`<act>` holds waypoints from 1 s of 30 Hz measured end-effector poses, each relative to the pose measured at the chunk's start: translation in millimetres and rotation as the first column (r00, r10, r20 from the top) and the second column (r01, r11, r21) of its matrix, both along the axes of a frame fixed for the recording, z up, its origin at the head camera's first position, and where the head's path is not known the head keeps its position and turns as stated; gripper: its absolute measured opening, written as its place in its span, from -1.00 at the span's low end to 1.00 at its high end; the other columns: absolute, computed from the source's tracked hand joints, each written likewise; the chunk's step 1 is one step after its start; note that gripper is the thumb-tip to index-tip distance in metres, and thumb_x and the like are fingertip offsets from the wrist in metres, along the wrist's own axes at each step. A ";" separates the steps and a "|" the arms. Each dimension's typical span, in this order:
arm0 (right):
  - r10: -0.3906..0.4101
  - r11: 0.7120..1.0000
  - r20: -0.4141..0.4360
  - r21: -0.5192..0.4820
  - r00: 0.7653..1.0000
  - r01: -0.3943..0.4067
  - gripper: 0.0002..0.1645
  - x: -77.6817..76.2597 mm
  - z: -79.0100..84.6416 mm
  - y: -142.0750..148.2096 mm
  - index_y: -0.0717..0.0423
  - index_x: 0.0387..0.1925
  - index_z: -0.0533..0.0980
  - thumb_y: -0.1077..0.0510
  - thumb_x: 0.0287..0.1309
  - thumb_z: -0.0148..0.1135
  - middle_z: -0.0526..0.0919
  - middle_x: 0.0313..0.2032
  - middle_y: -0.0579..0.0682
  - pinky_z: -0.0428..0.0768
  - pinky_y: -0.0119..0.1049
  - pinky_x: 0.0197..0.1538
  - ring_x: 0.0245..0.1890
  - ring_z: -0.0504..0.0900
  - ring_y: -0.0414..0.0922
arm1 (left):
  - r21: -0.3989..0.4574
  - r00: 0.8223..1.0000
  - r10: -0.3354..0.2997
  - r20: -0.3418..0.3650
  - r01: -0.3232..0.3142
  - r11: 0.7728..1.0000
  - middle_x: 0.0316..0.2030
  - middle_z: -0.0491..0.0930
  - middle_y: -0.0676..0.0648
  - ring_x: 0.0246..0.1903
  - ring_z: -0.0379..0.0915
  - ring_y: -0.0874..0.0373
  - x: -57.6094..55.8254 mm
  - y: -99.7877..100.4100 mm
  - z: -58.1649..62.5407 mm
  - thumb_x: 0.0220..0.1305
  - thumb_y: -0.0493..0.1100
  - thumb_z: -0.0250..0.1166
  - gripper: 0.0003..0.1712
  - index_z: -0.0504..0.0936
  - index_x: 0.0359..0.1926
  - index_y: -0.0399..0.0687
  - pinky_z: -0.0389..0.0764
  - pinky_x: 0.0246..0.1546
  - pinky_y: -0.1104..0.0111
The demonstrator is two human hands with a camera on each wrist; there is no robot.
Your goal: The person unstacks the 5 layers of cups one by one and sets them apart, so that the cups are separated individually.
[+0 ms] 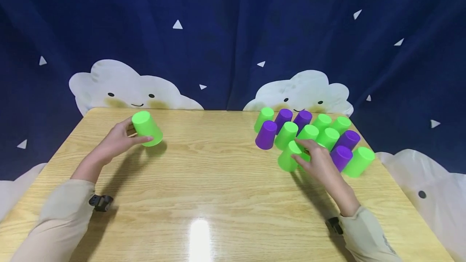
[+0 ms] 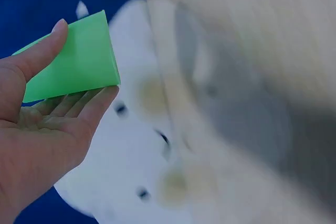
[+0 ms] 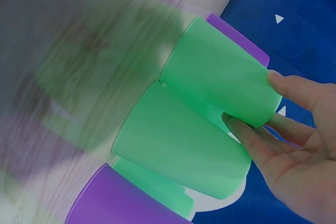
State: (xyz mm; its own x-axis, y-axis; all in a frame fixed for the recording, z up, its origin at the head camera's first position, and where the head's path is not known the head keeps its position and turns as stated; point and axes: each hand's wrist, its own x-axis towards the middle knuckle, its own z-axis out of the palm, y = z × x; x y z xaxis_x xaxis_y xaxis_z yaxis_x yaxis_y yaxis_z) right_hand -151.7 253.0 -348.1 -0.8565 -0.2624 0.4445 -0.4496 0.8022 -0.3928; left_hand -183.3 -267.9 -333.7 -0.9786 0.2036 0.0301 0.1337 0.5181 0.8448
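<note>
At the left of the table, my left hand (image 1: 117, 140) grips an upside-down green cup (image 1: 147, 129) between thumb and fingers. The left wrist view shows the green cup (image 2: 79, 59) raised off the tabletop, its shadow apart from it. Over on the right, my right hand (image 1: 321, 164) pinches a second upside-down green cup (image 1: 287, 160) near its base, at the front of a group of cups. Thumb and fingers lie on opposite sides of that green cup (image 3: 218, 69) in the right wrist view. Beside it is another green cup (image 3: 181, 140), close to my fingertips.
Several green and purple cups stand upside down close together at the right, among them a purple cup (image 1: 266, 135) and a green cup (image 1: 359, 161). They stand on a wooden table (image 1: 204, 177). A dark blue curtain (image 1: 225, 39) with white clouds hangs behind it.
</note>
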 end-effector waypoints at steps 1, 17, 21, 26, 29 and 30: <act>-0.001 1.000 0.005 0.001 1.000 0.001 -0.45 -0.2 0.0 -0.1 0.48 0.06 0.52 0.37 0.00 0.46 0.61 -0.07 0.40 0.67 0.07 -0.15 -0.17 0.65 0.26 | 0.013 1.000 -0.023 -0.011 0.023 1.000 0.22 0.38 -0.38 0.28 0.26 -0.30 -2.2 10.6 2.8 0.28 -0.15 0.37 -0.14 0.13 0.44 -0.32 0.39 0.22 -0.07; -0.003 1.000 0.006 -0.008 1.000 0.003 -0.44 -1.8 -0.1 0.4 0.47 0.07 0.52 0.37 0.00 0.47 0.62 -0.09 0.37 0.68 0.05 -0.16 -0.22 0.66 0.22 | 0.089 0.906 -0.415 -0.089 0.422 0.902 0.07 0.55 -0.23 0.17 0.45 -0.12 -22.6 197.1 -5.9 0.01 -0.38 0.52 -0.23 0.39 0.25 -0.33 0.46 0.22 0.16; 0.001 1.000 -0.012 -0.009 1.000 -0.001 -0.44 -1.5 0.0 0.6 0.46 0.06 0.53 0.38 -0.02 0.47 0.63 -0.10 0.36 0.68 0.04 -0.18 -0.24 0.67 0.20 | 0.044 0.878 -0.471 -0.084 0.476 0.878 0.11 0.55 -0.20 0.18 0.46 -0.07 -25.0 231.1 -15.8 -0.01 -0.36 0.53 -0.22 0.40 0.25 -0.30 0.46 0.22 0.26; -0.001 1.000 -0.010 -0.013 1.000 0.001 -0.45 -0.4 -0.3 0.7 0.46 0.06 0.53 0.38 -0.01 0.47 0.63 -0.10 0.35 0.68 0.03 -0.19 -0.24 0.67 0.19 | -0.004 0.862 -0.500 -0.077 0.502 0.865 0.16 0.52 -0.18 0.20 0.44 -0.03 -30.0 261.8 -28.8 0.02 -0.30 0.54 -0.16 0.35 0.31 -0.27 0.44 0.22 0.34; -0.003 1.000 0.001 -0.013 1.000 0.003 -0.44 -0.3 -0.1 0.3 0.45 0.07 0.52 0.37 0.00 0.47 0.63 -0.09 0.35 0.68 0.04 -0.18 -0.24 0.66 0.20 | -0.024 0.859 -0.508 -0.064 0.508 0.861 0.18 0.51 -0.19 0.21 0.42 -0.02 -33.2 273.9 -34.2 0.02 -0.29 0.54 -0.14 0.33 0.32 -0.27 0.43 0.23 0.34; -0.004 1.000 0.003 -0.012 1.000 0.004 -0.44 -0.5 0.1 0.1 0.45 0.08 0.52 0.37 0.01 0.46 0.62 -0.08 0.36 0.68 0.05 -0.17 -0.23 0.66 0.20 | -0.030 0.859 -0.508 -0.056 0.507 0.861 0.18 0.51 -0.18 0.21 0.42 -0.02 -34.3 277.0 -35.3 0.02 -0.29 0.54 -0.14 0.33 0.33 -0.27 0.42 0.23 0.34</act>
